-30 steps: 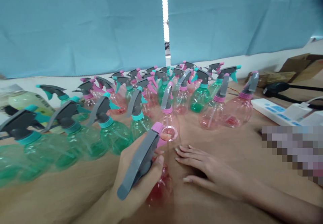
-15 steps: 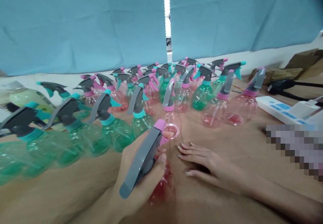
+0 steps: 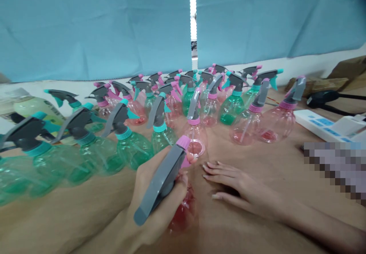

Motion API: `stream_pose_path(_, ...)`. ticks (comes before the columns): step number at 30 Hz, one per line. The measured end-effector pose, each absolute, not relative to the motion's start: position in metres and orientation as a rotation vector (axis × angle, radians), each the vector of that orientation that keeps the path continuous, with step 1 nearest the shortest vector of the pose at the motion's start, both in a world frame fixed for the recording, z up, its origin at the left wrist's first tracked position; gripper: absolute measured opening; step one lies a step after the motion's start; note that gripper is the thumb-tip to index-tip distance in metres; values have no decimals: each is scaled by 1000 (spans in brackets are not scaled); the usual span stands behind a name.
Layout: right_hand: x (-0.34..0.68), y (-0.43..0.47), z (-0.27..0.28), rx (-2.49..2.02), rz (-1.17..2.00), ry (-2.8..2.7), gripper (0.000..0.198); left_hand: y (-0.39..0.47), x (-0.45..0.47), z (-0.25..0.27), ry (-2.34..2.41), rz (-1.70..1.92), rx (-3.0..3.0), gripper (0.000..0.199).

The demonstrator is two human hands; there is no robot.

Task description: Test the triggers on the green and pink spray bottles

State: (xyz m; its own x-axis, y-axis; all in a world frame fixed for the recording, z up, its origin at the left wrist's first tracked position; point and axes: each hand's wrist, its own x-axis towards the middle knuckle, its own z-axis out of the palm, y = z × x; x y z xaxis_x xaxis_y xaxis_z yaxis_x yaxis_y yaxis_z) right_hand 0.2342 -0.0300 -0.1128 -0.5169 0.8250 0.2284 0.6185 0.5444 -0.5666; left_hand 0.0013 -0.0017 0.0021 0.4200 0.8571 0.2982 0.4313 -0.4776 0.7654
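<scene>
My left hand (image 3: 151, 193) is wrapped round the neck of a pink spray bottle (image 3: 184, 212), its index finger at the pink trigger. The bottle's grey head ends in a pink nozzle that points away from me, and the hand hides much of the clear pink body. My right hand (image 3: 234, 183) lies on the brown tabletop (image 3: 243, 231), fingers stretched out and holding nothing, a little right of the held bottle. Just beyond both hands stands another pink spray bottle (image 3: 195, 135). Left of it is a green spray bottle (image 3: 161, 134) with a turquoise collar.
Several green spray bottles (image 3: 134, 149) line the left side, and more pink and green ones crowd the back. At right lie a white power strip (image 3: 314, 124), a black object (image 3: 323, 98) and brown cardboard (image 3: 349, 71). A blue cloth (image 3: 85, 29) hangs behind.
The view has shifted slightly, so the standing bottles appear a little farther right. My left hand keeps its grip on the pink spray bottle, and my right hand stays flat.
</scene>
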Motion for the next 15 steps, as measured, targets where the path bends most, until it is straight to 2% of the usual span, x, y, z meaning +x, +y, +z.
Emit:
stream_pose_path(2, 234, -30, -113, -1168, 582, -2305, 49, -2, 0, 2, 1058, 914, 2082, 3)
stream_pose_path(6, 234, -31, -111, -1182, 574, -2315, 48, -3, -3, 0, 1072, 924, 2045, 9)
stream_pose_path(15, 233, -31, -111, -1207, 558, -2336, 48, 7, -1, 0, 1004, 917, 2146, 3)
